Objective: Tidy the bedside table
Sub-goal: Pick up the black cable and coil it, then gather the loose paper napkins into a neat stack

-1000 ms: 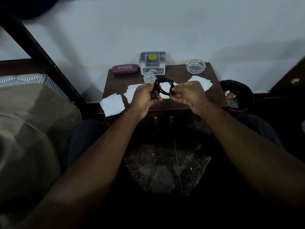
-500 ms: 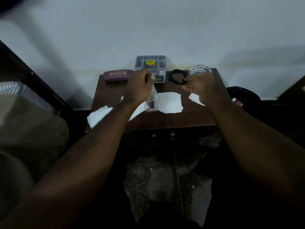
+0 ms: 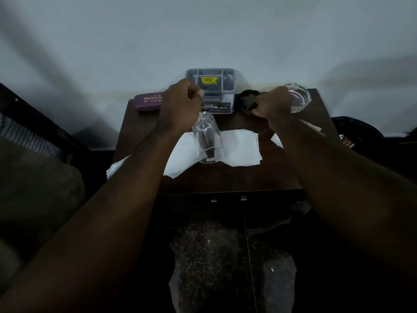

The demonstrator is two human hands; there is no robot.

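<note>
The hands are apart at the far edge of the dark worktop (image 3: 225,177), centre frame. The left hand (image 3: 180,102) is curled, its hold unclear. The right hand (image 3: 274,105) pinches black glasses (image 3: 248,100) beside the grey organiser (image 3: 211,89). A white wall (image 3: 203,30) stands behind.

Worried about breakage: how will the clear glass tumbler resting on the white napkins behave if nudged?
The clear glass tumbler seems to lie on its side, so it would probably roll. Smooth thin walls: likely slippery and fragile.
</note>
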